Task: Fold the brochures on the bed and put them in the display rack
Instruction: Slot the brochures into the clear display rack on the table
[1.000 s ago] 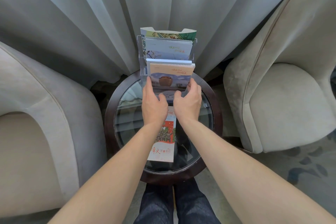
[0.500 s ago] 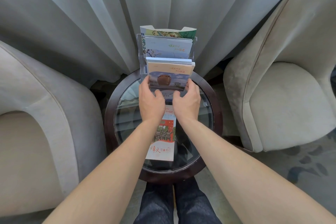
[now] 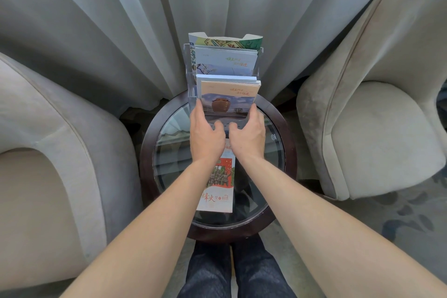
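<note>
Here, two hands grip one folded brochure [image 3: 228,100] with a jar-shaped building on its cover: left hand [image 3: 205,133] on its left edge, right hand [image 3: 249,134] on its right, thumbs pressed on its front. It stands in the front tier of the clear display rack [image 3: 187,60], where two more tiers hold brochures. One brochure [image 3: 217,186] lies flat on the round glass table [image 3: 289,150], between two armchairs.

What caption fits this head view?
Both hands, left hand and right hand, seat an orange-pot brochure in the clear display rack.
</note>
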`<state>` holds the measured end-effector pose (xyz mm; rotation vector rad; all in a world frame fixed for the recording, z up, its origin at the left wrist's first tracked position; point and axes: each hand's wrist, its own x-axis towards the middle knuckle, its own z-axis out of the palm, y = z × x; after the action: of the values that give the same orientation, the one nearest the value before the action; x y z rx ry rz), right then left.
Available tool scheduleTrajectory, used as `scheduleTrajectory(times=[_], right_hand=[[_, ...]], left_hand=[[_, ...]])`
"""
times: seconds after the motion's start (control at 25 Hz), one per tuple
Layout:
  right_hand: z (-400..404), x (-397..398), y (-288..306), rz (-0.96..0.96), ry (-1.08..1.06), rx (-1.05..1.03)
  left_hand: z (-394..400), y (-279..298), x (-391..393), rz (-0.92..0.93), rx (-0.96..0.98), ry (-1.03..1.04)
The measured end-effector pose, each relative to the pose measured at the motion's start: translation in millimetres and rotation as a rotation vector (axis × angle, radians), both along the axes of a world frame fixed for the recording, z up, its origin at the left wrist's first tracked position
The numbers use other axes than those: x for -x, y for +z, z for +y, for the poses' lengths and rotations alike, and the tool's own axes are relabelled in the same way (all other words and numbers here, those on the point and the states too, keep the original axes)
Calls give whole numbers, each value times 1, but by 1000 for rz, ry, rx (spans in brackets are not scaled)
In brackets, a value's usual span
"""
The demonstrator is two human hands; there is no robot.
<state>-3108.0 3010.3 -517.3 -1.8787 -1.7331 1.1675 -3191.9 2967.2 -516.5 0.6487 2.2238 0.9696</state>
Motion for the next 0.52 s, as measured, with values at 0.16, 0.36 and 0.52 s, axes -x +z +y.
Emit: scheduleTrajectory(times=[0.16, 0.36, 0.52], right_hand=[[-1, 7, 5, -30, 36, 25], [2, 3, 3, -49, 65, 64], [-5, -8, 0, -116, 118, 64]], left_hand=[[0, 3, 2, -2, 5, -26], [-6, 1, 12, -40, 34, -81], [-12, 3, 10, 1, 60, -74]])
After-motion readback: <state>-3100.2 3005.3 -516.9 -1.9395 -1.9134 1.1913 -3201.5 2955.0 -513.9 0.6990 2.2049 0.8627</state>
